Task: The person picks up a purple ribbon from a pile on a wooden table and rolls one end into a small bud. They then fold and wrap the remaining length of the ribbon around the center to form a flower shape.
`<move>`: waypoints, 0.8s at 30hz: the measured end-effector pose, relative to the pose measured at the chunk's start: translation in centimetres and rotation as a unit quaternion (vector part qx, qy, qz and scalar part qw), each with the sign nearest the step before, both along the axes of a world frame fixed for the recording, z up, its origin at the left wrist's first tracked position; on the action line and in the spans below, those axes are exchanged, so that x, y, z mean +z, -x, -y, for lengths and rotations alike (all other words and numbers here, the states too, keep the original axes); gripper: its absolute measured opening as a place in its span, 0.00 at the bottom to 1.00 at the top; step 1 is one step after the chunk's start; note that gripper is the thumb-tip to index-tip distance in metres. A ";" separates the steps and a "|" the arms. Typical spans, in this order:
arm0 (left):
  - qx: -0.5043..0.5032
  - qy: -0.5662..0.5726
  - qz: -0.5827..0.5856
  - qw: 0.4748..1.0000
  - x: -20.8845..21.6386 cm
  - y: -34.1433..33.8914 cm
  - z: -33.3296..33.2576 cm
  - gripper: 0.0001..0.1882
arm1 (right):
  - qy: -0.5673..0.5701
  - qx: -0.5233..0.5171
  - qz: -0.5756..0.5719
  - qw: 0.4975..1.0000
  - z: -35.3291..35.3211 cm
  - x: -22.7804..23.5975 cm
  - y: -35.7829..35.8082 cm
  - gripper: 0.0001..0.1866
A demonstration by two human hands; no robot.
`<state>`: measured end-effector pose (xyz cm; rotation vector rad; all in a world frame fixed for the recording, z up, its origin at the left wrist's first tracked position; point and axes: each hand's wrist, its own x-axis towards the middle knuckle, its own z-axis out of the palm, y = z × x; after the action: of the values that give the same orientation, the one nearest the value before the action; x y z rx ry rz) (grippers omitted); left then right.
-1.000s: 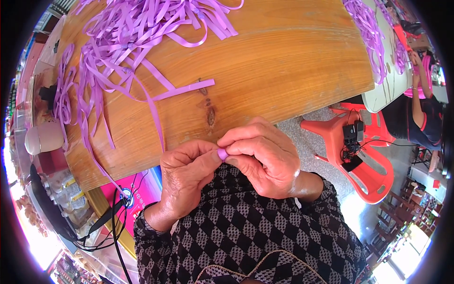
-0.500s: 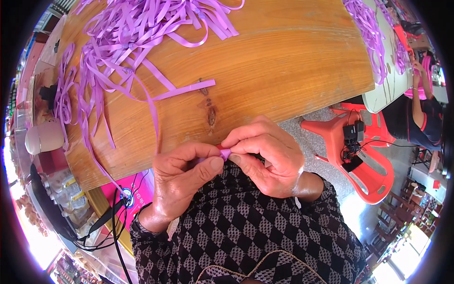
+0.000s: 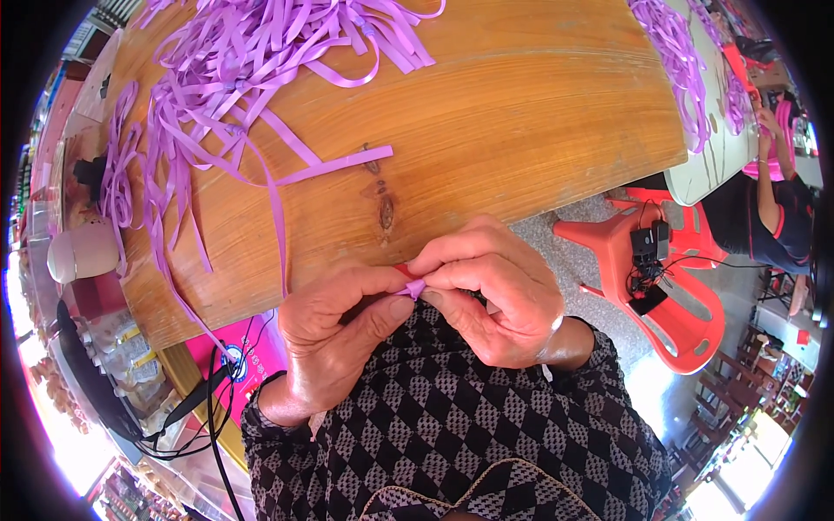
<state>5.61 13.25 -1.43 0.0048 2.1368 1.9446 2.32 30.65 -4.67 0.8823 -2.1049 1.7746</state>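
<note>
Both my hands meet just past the table's near edge, in front of my body. Between the tips of my left hand [image 3: 334, 330] and my right hand [image 3: 495, 291] is a small folded piece of purple ribbon [image 3: 415, 287]. Thumb and fingers of each hand are closed on it, so most of it is hidden. A small red bit [image 3: 403, 270] shows at the fingertips, too little of it to name. One long purple ribbon strand [image 3: 276, 208] hangs over the wooden table toward my left hand.
A heap of purple ribbons [image 3: 252, 52] covers the far left of the wooden table [image 3: 521, 113]. At the left stand a pale rounded device [image 3: 82, 252] and black cables [image 3: 211, 417]. Red plastic stools [image 3: 617, 252] bear dark gadgets at right. A person [image 3: 764, 208] works by a white table [image 3: 717, 165].
My hands have shifted only slightly. The folded ribbon is turned a little and shows more between my fingertips.
</note>
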 end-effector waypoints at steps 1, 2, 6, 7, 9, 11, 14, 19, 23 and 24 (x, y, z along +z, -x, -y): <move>0.003 0.009 -0.001 1.000 0.1 -0.1 0.0 0.07 | 0.001 0.000 0.000 1.000 0.0 -0.1 0.0 0.11; 0.007 0.017 -0.002 1.000 0.1 -0.1 0.0 0.07 | 0.000 0.001 0.000 1.000 0.0 -0.1 -0.1 0.11; -0.012 0.054 -0.016 0.998 0.2 -0.2 0.1 0.07 | -0.001 0.002 -0.005 1.000 0.2 0.1 -0.1 0.11; 0.006 0.035 0.003 0.999 0.1 -0.2 -0.1 0.06 | -0.001 0.001 -0.005 1.000 0.2 0.0 0.0 0.11; 0.023 0.017 0.022 0.999 0.1 -0.2 -0.2 0.06 | -0.002 -0.002 -0.007 1.000 0.2 -0.1 0.0 0.11; 0.034 -0.018 0.085 0.996 0.1 -0.2 -0.3 0.06 | -0.003 0.000 -0.008 1.000 0.1 -0.2 0.0 0.11; 0.026 -0.032 0.087 0.995 -0.2 -0.1 -0.3 0.07 | -0.007 0.004 -0.001 1.000 0.0 -0.1 0.0 0.11; 0.071 -0.103 0.141 0.982 0.4 -0.1 -0.7 0.08 | -0.024 0.010 0.009 1.000 -0.3 -0.1 0.2 0.11; 0.097 -0.110 0.157 0.977 0.7 -0.2 -0.7 0.07 | -0.016 0.007 -0.006 1.000 -0.2 -0.3 0.2 0.11; 0.097 -0.109 0.157 0.977 0.7 -0.2 -0.5 0.07 | -0.012 0.006 -0.015 1.000 -0.1 -0.4 0.2 0.11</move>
<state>5.82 13.73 -0.75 -0.4554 1.7697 2.1130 2.08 30.73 -5.04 0.9238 -2.1111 1.7342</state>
